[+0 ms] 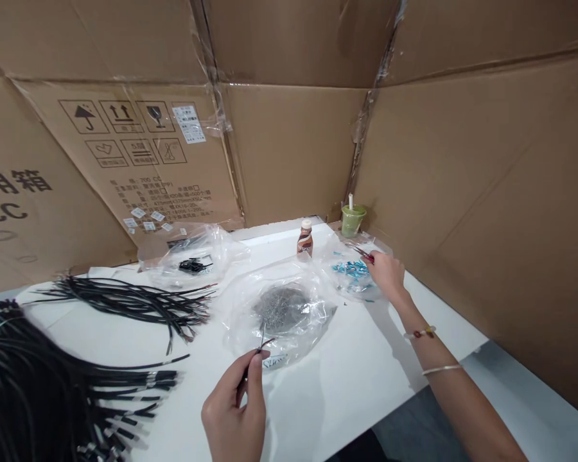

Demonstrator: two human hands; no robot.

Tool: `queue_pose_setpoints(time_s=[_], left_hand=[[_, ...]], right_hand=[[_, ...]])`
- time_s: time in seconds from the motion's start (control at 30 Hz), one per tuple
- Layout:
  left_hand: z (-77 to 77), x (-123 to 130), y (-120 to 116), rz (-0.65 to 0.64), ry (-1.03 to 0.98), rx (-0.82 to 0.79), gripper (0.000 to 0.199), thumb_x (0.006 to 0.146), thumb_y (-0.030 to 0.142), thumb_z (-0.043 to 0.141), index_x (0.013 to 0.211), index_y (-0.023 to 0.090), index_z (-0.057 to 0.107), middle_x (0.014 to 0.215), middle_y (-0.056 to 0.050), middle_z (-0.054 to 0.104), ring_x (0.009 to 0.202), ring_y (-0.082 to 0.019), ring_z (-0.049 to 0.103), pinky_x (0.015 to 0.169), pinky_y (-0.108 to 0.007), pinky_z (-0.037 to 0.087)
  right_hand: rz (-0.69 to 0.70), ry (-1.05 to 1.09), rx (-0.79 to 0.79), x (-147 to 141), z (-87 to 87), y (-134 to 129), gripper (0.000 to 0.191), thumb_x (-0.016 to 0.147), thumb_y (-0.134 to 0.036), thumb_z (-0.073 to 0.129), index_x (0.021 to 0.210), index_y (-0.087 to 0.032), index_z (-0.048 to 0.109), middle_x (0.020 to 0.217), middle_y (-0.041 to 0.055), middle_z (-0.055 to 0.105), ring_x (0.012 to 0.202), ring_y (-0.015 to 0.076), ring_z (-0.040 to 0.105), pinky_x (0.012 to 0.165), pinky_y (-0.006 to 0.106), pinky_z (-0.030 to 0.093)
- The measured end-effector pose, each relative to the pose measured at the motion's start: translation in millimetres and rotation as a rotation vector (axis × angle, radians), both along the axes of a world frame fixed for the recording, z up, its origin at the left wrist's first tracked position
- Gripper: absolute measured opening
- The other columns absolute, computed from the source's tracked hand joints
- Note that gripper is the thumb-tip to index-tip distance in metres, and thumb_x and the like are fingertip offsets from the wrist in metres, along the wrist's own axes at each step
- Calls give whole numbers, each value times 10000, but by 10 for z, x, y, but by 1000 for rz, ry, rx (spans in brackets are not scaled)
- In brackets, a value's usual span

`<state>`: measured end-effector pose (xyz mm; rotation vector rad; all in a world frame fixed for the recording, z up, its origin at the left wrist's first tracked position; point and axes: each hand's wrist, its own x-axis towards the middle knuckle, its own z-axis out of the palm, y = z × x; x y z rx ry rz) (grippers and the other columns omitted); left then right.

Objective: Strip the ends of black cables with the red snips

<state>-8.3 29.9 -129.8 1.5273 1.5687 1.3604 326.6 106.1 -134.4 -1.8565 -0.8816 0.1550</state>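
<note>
Near the front middle of the table, my left hand [241, 401] pinches a black cable [259, 350] between thumb and fingers. Thin wire ends, one of them reddish, stick up from it. My right hand [388, 273] is closed on red-handled tweezers [367, 256], their metal tips pointing left over the back part of a clear bag. In that bag lie small blue pieces [351, 269], just left of the hand. Another clear plastic bag [318, 330], holding a heap of fine silvery metal bits [279, 308], lies behind my left hand.
Black cables [139, 301] lie loose at the left, with a thick bundle [24, 385] nearer me. A clear bag with short black pieces [192, 265] is behind them. A brown bottle [305, 239] and a green drink cup [352, 221] stand at the back. Cardboard [293, 147] walls the table.
</note>
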Motion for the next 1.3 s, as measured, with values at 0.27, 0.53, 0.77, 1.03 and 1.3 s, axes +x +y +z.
queue_pose_setpoints(time_s=[0.27, 0.53, 0.77, 1.03, 1.3], left_hand=[[29, 17, -16, 19, -25, -34, 307, 787, 498, 602, 817, 212, 709, 817, -17, 735, 789, -184, 674, 735, -235, 529], [-50, 209, -62, -138, -16, -1, 244, 832, 421, 581, 802, 212, 703, 798, 1, 713, 687, -136, 623, 640, -207, 463], [-54, 122, -173, -77, -27, 11, 291, 907, 405, 477, 868, 193, 672, 618, 2, 629, 704, -172, 656, 661, -241, 511], [-87, 58, -270, -99, -27, 56, 249, 900, 362, 506, 871, 193, 686, 843, -39, 727, 741, -160, 661, 678, -227, 508], [-151, -96, -396, -88, -44, 66, 218, 888, 294, 527, 899, 174, 710, 800, -37, 715, 650, -136, 605, 646, -225, 469]], right_hand=[[40, 235, 58, -832, -514, -1117, 251, 742, -451, 669, 696, -207, 704, 653, 74, 641, 660, 231, 553, 646, 342, 372], [189, 549, 86, -2056, -433, -1178, 526, 853, -608, 503, 774, -150, 751, 585, 39, 597, 533, 145, 500, 519, 255, 419], [289, 782, 151, -2295, -126, -1136, 596, 826, -630, 538, 1085, -130, 736, 456, 7, 496, 542, 182, 545, 505, 272, 461], [414, 906, 208, -2563, -90, -1229, 434, 831, -542, 601, 1033, -189, 752, 1023, 98, 721, 1051, 248, 632, 924, 326, 499], [459, 763, 123, -2678, 157, -1093, 357, 714, -481, 699, 799, -138, 753, 492, -14, 457, 523, 138, 455, 523, 262, 432]])
